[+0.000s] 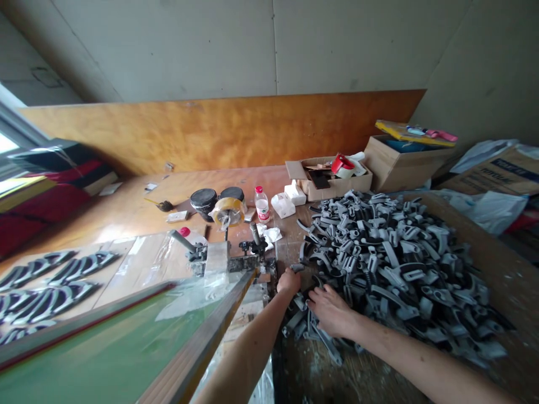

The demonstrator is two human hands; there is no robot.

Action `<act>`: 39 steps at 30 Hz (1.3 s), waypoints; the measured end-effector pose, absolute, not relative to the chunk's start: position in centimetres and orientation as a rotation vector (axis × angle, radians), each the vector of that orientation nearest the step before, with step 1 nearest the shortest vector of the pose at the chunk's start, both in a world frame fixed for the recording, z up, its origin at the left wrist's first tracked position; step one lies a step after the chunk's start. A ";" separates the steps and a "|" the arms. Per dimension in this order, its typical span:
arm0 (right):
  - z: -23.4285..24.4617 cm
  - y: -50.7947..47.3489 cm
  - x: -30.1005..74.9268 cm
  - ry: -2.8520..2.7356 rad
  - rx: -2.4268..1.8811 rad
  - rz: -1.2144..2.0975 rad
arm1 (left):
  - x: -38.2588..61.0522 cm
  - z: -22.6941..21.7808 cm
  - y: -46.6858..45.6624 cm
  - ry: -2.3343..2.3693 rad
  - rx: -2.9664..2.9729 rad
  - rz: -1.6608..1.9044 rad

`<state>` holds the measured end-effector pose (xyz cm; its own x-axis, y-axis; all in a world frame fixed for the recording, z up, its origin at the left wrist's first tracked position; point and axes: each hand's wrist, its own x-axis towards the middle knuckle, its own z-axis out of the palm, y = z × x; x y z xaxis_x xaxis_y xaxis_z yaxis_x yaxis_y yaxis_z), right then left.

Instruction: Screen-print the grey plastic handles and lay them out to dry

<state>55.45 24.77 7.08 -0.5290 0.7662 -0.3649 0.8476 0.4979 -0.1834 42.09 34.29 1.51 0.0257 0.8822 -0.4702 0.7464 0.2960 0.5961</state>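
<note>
My left hand [289, 281] is closed on a curved grey plastic part [298, 267], beside the edge of the metal clamp base. To its right, my right hand [330, 308] reaches onto the near left side of a large pile of grey and black curved plastic parts [379, 258]. Its fingers are spread over the loose pieces, and what lies under the fingertips is partly hidden. Left of my arms a wooden-framed screen with a green mesh [113, 342] is tilted up, joined at its far end to a metal hinge clamp [248, 261].
Rows of black and grey parts [54, 292] lie at the left. Behind the clamp stand a tape roll [228, 213], dark-lidded tubs [204, 201] and a bottle [261, 205]. Cardboard boxes [337, 188] stand behind the pile. The screen frame's wooden edge [210, 339] runs beside my left forearm.
</note>
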 end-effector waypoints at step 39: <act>9.7 23.0 34.4 2.947 1.516 -0.157 | 8.0 7.5 10.3 1.582 0.850 1.194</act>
